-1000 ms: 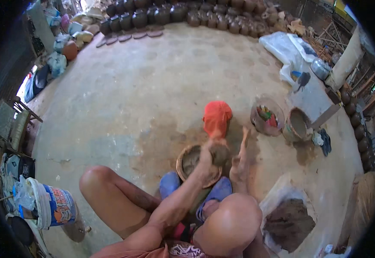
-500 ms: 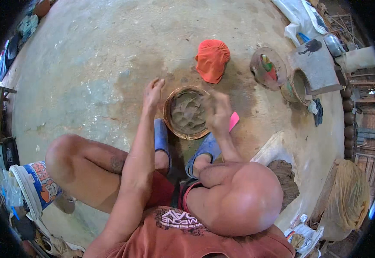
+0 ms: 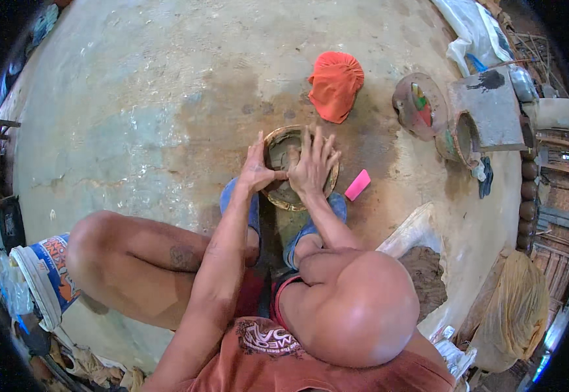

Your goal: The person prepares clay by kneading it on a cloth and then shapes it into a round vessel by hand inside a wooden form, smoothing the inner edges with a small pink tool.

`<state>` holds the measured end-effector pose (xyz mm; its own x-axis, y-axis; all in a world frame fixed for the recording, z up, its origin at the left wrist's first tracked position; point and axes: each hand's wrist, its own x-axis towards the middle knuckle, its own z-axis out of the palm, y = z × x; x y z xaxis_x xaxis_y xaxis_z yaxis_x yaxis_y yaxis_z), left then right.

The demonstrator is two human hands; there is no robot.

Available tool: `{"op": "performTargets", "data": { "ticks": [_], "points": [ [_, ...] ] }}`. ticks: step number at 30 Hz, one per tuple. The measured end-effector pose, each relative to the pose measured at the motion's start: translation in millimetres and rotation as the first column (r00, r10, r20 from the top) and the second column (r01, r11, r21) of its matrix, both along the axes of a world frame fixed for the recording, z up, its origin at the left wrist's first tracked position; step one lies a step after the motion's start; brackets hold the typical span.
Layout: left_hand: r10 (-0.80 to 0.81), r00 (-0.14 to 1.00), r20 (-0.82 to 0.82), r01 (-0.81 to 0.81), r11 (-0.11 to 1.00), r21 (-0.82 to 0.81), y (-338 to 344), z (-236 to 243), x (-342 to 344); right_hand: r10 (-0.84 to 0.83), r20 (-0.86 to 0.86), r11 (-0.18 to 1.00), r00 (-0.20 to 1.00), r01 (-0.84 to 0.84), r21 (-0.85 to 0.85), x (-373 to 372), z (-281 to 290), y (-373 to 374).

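Between my feet stands a round mould (image 3: 287, 206) with a brown rim, holding grey-brown wet clay (image 3: 282, 147). My right hand (image 3: 312, 163) lies over the right part of the mould, palm down, with its fingers spread. At the left rim is my left hand (image 3: 256, 168), its fingers stretched out and its thumb reaching over the clay toward my right hand. Neither hand grips anything. Much of the clay is hidden under my right hand.
Beyond the mould lies an orange-red cloth bundle (image 3: 337, 87); a pink flat piece (image 3: 358, 185) rests to the right. Farther right are a round clay-smeared ring (image 3: 405, 104), a tilted pot-like vessel (image 3: 465, 140) and a grey board (image 3: 487, 117). A dark clay lump (image 3: 423, 277) sits beside my right knee.
Both hands were raised apart on either side of the mould, the right one blurred. Now they have come down and together, the right over the clay, the left at the rim.
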<state>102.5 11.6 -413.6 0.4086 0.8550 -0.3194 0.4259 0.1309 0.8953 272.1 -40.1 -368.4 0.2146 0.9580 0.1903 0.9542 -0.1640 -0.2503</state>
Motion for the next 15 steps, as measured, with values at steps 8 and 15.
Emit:
{"op": "performTargets", "data": {
  "ticks": [8,15],
  "points": [
    [0.0,0.997,-0.078,-0.003,0.999,-0.04,-1.2,-1.0,-3.2,-0.08,0.054,0.993,0.995,0.084,-0.085,-9.2,-14.9,27.4],
    [0.037,0.99,-0.133,-0.053,0.991,-0.122,0.3,31.8,12.1,-0.203,-0.305,0.937,0.93,0.094,-0.335,18.0,-4.7,52.3]
  ]
}}
